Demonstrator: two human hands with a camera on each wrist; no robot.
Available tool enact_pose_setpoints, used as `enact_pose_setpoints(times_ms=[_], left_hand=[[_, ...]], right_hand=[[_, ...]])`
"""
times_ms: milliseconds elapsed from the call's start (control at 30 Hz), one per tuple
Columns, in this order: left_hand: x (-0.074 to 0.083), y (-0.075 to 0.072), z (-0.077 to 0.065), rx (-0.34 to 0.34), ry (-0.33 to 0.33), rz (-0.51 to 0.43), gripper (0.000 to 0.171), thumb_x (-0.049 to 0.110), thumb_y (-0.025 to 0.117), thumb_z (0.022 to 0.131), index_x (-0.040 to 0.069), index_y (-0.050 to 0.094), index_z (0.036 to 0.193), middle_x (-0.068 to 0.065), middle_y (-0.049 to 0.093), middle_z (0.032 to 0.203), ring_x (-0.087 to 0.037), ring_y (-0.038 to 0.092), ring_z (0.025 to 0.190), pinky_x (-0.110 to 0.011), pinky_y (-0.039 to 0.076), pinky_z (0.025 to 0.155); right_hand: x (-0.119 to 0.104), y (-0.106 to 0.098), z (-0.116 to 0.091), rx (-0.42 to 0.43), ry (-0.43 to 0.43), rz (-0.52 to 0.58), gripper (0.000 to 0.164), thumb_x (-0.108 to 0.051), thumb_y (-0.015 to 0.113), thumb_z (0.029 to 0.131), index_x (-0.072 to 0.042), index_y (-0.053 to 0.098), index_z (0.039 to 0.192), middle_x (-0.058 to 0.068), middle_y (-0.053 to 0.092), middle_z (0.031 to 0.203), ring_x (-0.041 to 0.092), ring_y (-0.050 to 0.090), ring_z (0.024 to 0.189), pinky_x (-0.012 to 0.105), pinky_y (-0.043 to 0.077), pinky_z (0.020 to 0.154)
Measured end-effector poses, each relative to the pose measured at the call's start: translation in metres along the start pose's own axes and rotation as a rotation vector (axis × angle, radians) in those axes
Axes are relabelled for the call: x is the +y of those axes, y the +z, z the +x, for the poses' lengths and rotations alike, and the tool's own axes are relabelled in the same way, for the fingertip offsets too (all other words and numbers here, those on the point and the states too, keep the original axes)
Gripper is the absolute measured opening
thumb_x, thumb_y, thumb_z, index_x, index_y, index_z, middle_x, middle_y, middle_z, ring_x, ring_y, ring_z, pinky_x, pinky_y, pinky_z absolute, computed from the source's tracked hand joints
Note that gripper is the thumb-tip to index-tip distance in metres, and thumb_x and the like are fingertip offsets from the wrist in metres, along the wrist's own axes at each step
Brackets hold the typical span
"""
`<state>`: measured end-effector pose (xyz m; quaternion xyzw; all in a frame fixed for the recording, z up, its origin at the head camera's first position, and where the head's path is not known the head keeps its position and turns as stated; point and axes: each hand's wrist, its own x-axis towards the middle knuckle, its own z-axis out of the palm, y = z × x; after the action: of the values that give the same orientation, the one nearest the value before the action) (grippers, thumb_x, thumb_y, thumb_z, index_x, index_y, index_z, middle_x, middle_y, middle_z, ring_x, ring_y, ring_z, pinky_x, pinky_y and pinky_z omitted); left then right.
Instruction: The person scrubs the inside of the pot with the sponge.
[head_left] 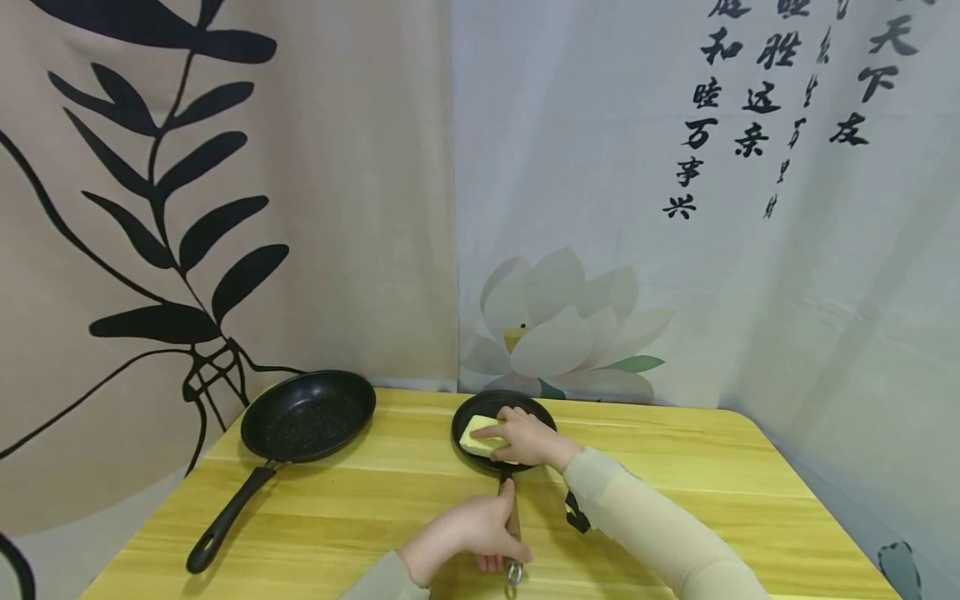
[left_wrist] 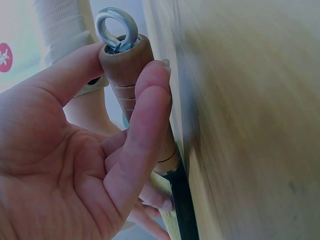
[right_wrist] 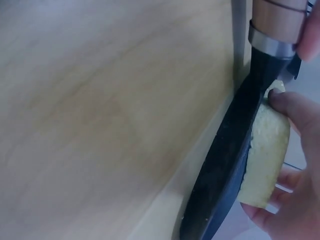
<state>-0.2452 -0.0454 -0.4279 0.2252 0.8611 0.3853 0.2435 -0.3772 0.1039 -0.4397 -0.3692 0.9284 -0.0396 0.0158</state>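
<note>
A small black frying pan [head_left: 487, 406] with a wooden handle [left_wrist: 126, 70] lies on the table near its far edge. My left hand [head_left: 480, 527] grips that handle close to its metal hanging ring [left_wrist: 117, 27], fingers bent around the wood in the left wrist view. Inside the pan is a pale yellow sponge [head_left: 475, 438]. My right hand [head_left: 527, 438] holds the sponge from above; the right wrist view shows thumb and fingers on either side of the sponge [right_wrist: 270, 155], which touches the pan. Part of the pan's inside is hidden by the hand.
A larger black frying pan [head_left: 311, 421] stands at the left, its black handle [head_left: 228, 521] pointing toward the near left. Beside my right forearm lies a small black object [head_left: 576, 512], partly covered by the sleeve. Printed curtains [head_left: 375, 208] hang behind the wooden table [head_left: 675, 467].
</note>
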Motion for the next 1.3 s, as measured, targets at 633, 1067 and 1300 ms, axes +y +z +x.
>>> enact_pose_setpoints(times_ms=[633, 1067, 1300], left_hand=[[-0.003, 0.002, 0.001, 0.006, -0.018, 0.004, 0.1, 0.023, 0.078, 0.083, -0.016, 0.013, 0.147, -0.007, 0.065, 0.059, -0.019, 0.061, 0.045, -0.034, 0.053, 0.043], [-0.004, 0.002, 0.002, -0.013, -0.012, -0.012, 0.101, 0.025, 0.078, 0.083, -0.017, 0.012, 0.147, -0.008, 0.065, 0.06, -0.02, 0.061, 0.046, -0.035, 0.054, 0.045], [-0.004, 0.002, 0.002, -0.012, -0.001, -0.01, 0.1, 0.024, 0.078, 0.083, -0.017, 0.012, 0.147, -0.007, 0.065, 0.06, -0.019, 0.061, 0.046, -0.034, 0.053, 0.044]], right_hand=[[0.002, 0.009, 0.011, 0.036, 0.005, -0.014, 0.049, -0.035, 0.065, 0.093, -0.037, 0.052, 0.14, 0.014, 0.049, 0.132, 0.029, 0.048, 0.116, 0.049, 0.045, 0.093], [0.006, 0.012, 0.017, 0.049, 0.014, 0.015, 0.049, -0.033, 0.064, 0.095, -0.034, 0.051, 0.142, 0.016, 0.049, 0.133, 0.031, 0.048, 0.116, 0.047, 0.045, 0.095], [0.007, 0.008, 0.025, 0.037, 0.049, 0.05, 0.049, -0.033, 0.064, 0.095, -0.033, 0.051, 0.142, 0.015, 0.049, 0.132, 0.032, 0.048, 0.115, 0.046, 0.046, 0.094]])
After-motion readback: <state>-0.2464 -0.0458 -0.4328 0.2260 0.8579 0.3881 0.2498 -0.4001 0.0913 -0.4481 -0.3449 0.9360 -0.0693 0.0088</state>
